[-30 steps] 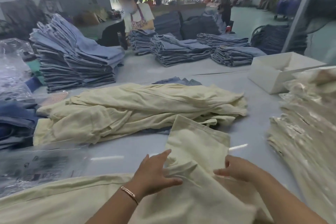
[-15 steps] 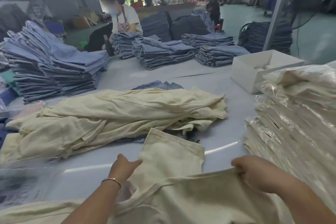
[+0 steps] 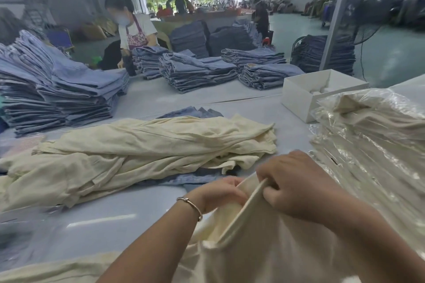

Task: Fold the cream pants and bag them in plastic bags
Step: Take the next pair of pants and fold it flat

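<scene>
Setting: large garment hall; grey table (image 3: 147, 213) carrying all the goods.
Change: half a second ago the hands were spread wide along the cream pants (image 3: 264, 248); now they meet at one raised edge, doubling the cloth.
Meaning: judged a fold step under way; bagging not begun.
Left hand (image 3: 220, 195): fingers curled on the edge.
Right hand (image 3: 296, 186): pinching the same edge, touching the left.
Pants position: near table edge, partly lifted.
Axis: hard to tell while bunched; the gripped edge points away, toward the far table edge.
Beyond: unfolded cream pile (image 3: 142, 156), mid-table.
Right edge: bagged stack (image 3: 372, 135).
</scene>
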A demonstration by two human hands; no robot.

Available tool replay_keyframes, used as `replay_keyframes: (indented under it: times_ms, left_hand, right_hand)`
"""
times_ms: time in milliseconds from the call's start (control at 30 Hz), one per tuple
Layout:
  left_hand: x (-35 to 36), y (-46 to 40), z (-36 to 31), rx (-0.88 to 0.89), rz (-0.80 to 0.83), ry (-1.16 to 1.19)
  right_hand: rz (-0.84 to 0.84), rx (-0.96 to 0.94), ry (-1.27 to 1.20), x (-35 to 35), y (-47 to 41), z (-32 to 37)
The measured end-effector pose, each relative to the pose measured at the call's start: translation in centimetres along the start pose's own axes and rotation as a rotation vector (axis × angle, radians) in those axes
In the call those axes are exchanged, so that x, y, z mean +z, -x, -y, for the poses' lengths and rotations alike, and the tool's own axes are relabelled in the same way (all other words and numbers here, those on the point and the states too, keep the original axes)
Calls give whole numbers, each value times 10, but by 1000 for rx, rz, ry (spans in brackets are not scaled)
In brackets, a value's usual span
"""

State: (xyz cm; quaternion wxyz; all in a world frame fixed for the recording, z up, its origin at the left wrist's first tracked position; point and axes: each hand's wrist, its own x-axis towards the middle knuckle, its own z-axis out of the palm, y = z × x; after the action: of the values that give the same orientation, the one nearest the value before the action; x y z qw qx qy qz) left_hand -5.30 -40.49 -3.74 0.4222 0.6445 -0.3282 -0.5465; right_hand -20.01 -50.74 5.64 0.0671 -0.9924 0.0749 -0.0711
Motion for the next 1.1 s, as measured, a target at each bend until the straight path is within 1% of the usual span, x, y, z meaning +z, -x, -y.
replay_keyframes:
  times_ms: [67, 133, 167, 200, 267, 300, 367, 400, 433, 500, 567, 600, 633, 667, 700, 767, 800, 867, 933, 967, 1033, 1100]
  left_hand:
    - [-12, -9, 12, -17, -303, -138]
    - [-28, -7, 30, -82, -648, -371]
    - [-35, -4, 42, -130, -756, -451]
    - [-40, 1, 54, -156, -811, -526]
    - [-42, 16, 82, -156, -826, -725]
    - [-39, 24, 97, -160, -806, -824]
    - [-30, 41, 126, -203, -708, -1015]
    - [-27, 50, 138, -210, -654, -1064]
    - [-23, 57, 150, -180, -618, -1068]
    - [-20, 72, 167, -57, -593, -1027]
    - [-21, 84, 178, 80, -687, -908]
    - [-23, 89, 183, 161, -737, -898]
    - [-26, 94, 186, 228, -758, -951]
    - [-30, 98, 188, 251, -738, -1015]
    - [-34, 102, 187, 204, -695, -1030]
    - [-45, 112, 186, 49, -668, -984]
    - [-52, 117, 189, 6, -689, -981]
    - [-67, 126, 192, -16, -787, -982]
    - [-81, 139, 192, -26, -937, -979]
    - [-87, 145, 192, -72, -982, -983]
    - [-95, 151, 193, -172, -968, -1022]
    - [-97, 149, 195, -244, -891, -1083]
  right_hand:
    - [-10, 111, -4, 15, -24, -11]
    - [-8, 212, 13, 46, -44, -27]
    - [19, 276, 43, 62, -49, -38]
    - [52, 358, 68, 77, -50, -49]
    - [180, 579, 18, 104, -44, -72]
    - [281, 665, -41, 115, -39, -82]
    - [510, 727, -99, 130, -27, -90]
    - [577, 739, -92, 136, -22, -90]
    - [605, 767, -69, 144, -16, -89]
    - [548, 872, -46, 158, -8, -86]
    - [449, 895, -35, 162, -1, -81]
    - [417, 890, -28, 163, 2, -80]
    - [394, 882, -21, 165, 4, -81]
    - [394, 878, -16, 166, 8, -81]
    - [411, 870, -11, 169, 11, -82]
    - [438, 844, -4, 169, 17, -85]
    - [415, 833, -4, 169, 19, -87]
    - [328, 837, -9, 167, 24, -92]
    - [266, 869, -12, 166, 26, -95]
    - [237, 874, -17, 166, 26, -94]
    - [177, 871, -70, 170, 23, -91]
    - [186, 867, -183, 174, 20, -85]
